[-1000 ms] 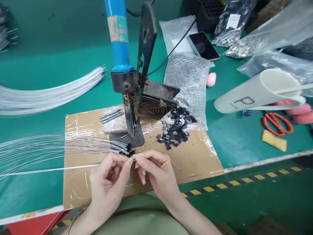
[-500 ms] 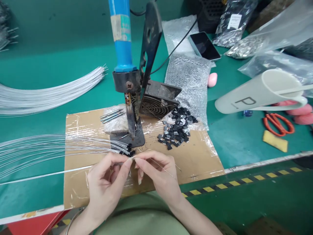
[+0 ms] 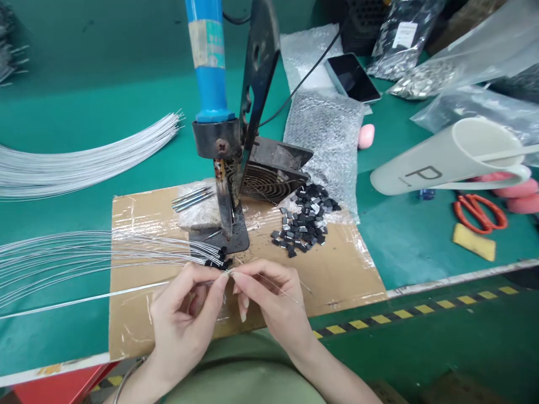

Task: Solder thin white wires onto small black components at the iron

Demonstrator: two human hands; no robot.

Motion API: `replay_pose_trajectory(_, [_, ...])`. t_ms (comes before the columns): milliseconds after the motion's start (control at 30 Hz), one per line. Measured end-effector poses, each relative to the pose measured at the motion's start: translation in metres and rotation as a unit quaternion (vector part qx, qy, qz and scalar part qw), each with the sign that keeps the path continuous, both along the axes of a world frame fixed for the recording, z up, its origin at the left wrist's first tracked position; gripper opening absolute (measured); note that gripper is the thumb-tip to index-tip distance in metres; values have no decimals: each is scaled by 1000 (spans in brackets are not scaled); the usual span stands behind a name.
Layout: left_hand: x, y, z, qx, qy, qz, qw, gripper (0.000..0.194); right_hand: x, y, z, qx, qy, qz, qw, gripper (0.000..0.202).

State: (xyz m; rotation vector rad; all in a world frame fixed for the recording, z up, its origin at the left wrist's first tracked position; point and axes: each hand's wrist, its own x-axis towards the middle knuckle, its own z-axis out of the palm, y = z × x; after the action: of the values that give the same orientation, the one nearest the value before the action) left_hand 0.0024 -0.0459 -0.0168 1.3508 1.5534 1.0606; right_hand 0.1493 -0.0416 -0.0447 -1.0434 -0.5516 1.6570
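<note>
White wire [image 3: 84,301] runs over cardboard [image 3: 345,275]; left hand [image 3: 179,320] pinches it near the end, right hand [image 3: 284,306] pinches fine strands [image 3: 278,288]. Nearby wires [image 3: 206,247] have black ends, look done. Loose black pieces [image 3: 309,224] and wire bundle [image 3: 105,157] on bench [image 3: 236,92] look unworked.

On your right, a pale mug [image 3: 438,160] marked with a letter P sits on the green surface [image 3: 396,241]. Near it you have orange-handled scissors [image 3: 480,214], with a yellow block [image 3: 474,242] just beside them, and a small blue item [image 3: 427,194] too small to identify. Pink pieces [image 3: 524,193] show by the mug's handle. Farther back, your phone [image 3: 352,77] lies screen up by the bubble wrap [image 3: 322,140], near a pink lump [image 3: 366,136]. Beyond are a labelled plastic bag [image 3: 393,50] and a black crate [image 3: 362,31]. Yellow-and-black tape [image 3: 403,313] stripes the green floor [image 3: 442,353].
</note>
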Motion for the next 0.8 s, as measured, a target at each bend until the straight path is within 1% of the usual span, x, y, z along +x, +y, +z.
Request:
replay_pose_trajectory(167, [-1,0,-1,11,-2,-30,999,11,2,1,0,-21,34,9,999,17])
replay_pose_trajectory(333, [-3,1,1,19,12,-52,998,12,7,4,3,-21,44,25,998,16])
replay_pose_trajectory(500, [-5,1,1,12,29,-58,998,11,12,6,4,-27,32,47,998,15])
replay_pose_trajectory(633, [-6,1,0,13,30,-59,998,10,14,7,2,-25,36,59,997,12])
replay_pose_trajectory(800, [-2,-1,-3,18,18,-39,999,9,10,3,-3,-11,59,40,997,13])
